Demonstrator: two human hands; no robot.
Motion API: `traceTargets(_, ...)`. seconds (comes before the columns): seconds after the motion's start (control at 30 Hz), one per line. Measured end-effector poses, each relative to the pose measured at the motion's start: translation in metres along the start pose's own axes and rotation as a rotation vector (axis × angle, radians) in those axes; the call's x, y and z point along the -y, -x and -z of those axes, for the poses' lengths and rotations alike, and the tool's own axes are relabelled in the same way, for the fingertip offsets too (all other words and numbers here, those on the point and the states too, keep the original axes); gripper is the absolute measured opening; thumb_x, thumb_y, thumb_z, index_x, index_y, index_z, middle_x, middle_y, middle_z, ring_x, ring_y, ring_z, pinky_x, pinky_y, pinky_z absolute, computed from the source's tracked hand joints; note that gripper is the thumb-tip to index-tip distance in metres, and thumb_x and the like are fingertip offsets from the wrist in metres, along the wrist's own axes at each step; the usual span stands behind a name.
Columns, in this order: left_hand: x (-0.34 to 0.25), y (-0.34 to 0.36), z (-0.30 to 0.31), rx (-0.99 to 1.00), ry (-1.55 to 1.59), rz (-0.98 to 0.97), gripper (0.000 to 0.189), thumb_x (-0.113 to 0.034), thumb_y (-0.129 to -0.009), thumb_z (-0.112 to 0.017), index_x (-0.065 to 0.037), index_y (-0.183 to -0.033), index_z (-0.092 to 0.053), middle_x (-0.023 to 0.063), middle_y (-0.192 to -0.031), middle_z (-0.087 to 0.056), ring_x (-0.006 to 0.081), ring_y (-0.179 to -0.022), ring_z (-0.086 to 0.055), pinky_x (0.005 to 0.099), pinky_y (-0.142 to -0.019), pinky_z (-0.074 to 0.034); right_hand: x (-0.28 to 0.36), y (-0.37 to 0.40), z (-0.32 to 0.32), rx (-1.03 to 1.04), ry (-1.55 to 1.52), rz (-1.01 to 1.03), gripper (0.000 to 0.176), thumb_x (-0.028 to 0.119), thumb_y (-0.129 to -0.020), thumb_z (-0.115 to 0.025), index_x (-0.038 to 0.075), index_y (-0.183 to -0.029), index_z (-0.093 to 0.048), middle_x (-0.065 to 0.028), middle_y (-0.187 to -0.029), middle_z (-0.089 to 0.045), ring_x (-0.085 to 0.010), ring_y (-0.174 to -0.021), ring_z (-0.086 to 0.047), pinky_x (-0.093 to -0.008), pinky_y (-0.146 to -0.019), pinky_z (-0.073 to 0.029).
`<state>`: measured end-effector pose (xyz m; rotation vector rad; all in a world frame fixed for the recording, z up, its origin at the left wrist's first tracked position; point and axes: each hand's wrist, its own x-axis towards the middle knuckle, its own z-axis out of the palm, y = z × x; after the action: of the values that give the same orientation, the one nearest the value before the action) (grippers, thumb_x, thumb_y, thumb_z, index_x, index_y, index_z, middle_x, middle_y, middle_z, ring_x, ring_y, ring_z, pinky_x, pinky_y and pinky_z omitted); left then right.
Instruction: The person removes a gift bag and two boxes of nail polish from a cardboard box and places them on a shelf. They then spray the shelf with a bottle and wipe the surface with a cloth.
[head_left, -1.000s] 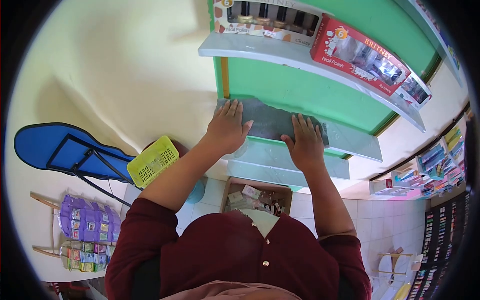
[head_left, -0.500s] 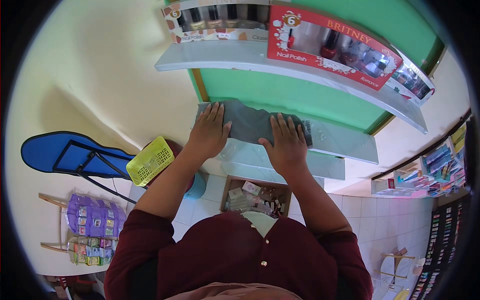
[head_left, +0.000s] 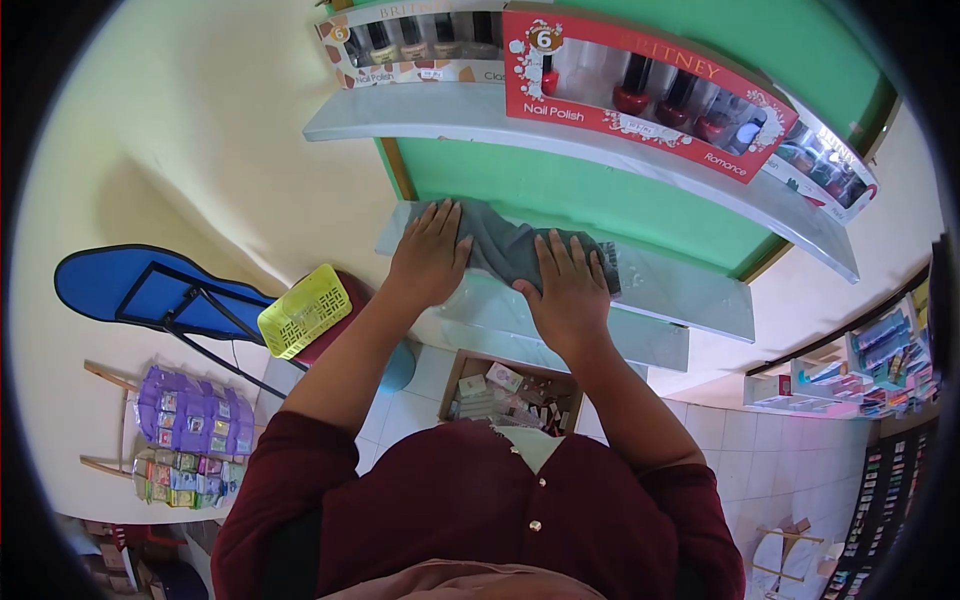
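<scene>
A grey cloth [head_left: 503,245] lies across a white marble-patterned shelf [head_left: 690,292], wrinkled and bunched up between my two hands. My left hand [head_left: 428,262] rests flat on the cloth's left part, fingers stretched forward. On its right part lies my right hand [head_left: 568,295], palm down with the thumb apart. Neither hand grips the cloth; both press on it from above. Just overhead, a red boxed set of nail polish [head_left: 575,118] stands on the upper shelf [head_left: 430,115], with other nail polish boxes on either side.
Beneath my arms are a lower shelf [head_left: 655,345] and, on the tiled floor, a cardboard box [head_left: 450,388] of small packages. To the left are a yellow basket [head_left: 304,312] and a blue folded board [head_left: 105,288] against the wall. Stocked display racks [head_left: 880,345] line the right.
My hands have come slightly closer together, and the cloth between them is more wrinkled. More of the shelf's left end shows. The view has shifted a little.
</scene>
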<state>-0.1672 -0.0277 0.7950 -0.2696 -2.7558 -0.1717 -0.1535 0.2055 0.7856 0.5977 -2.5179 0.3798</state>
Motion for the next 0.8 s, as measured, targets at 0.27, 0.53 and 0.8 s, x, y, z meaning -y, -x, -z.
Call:
traceTargets(0.27, 0.000, 0.018, 0.007, -0.007, -0.017, -0.007, 0.056, -0.032, -0.102, -0.038, 0.006, -0.143, -0.040, 0.0240, -0.149, -0.041, 0.0385, -0.139, -0.039, 0.0463, -0.115, -0.030, 0.002, -0.002, 0.001, 0.055, 0.006, -0.025, 0.066, 0.050, -0.089, -0.062, 0.010, -0.140, -0.051, -0.0126, -0.148, -0.047, -0.0334, -0.138, -0.042, -0.0488, -0.115, -0.030)
traceTargets(0.53, 0.005, -0.002, -0.001, -0.002, -0.030, -0.008, 0.055, -0.031, -0.102, -0.039, 0.006, -0.143, -0.041, 0.0238, -0.148, -0.042, 0.0390, -0.138, -0.040, 0.0463, -0.114, -0.031, 0.018, -0.026, -0.010, 0.171, -0.006, -0.081, 0.064, 0.047, -0.098, -0.049, 0.004, -0.145, -0.043, -0.0144, -0.153, -0.040, -0.0366, -0.143, -0.033, -0.0504, -0.118, -0.023)
traceTargets(0.8, 0.004, 0.010, 0.004, -0.039, 0.009, -0.072, 0.051, -0.025, -0.100, -0.041, 0.007, -0.140, -0.043, 0.0249, -0.145, -0.046, 0.0399, -0.137, -0.041, 0.0486, -0.113, -0.032, 0.015, -0.009, -0.001, 0.153, -0.047, 0.023, 0.052, 0.037, -0.100, -0.047, 0.014, -0.146, -0.044, -0.0105, -0.153, -0.041, -0.0331, -0.141, -0.037, -0.0509, -0.116, -0.029)
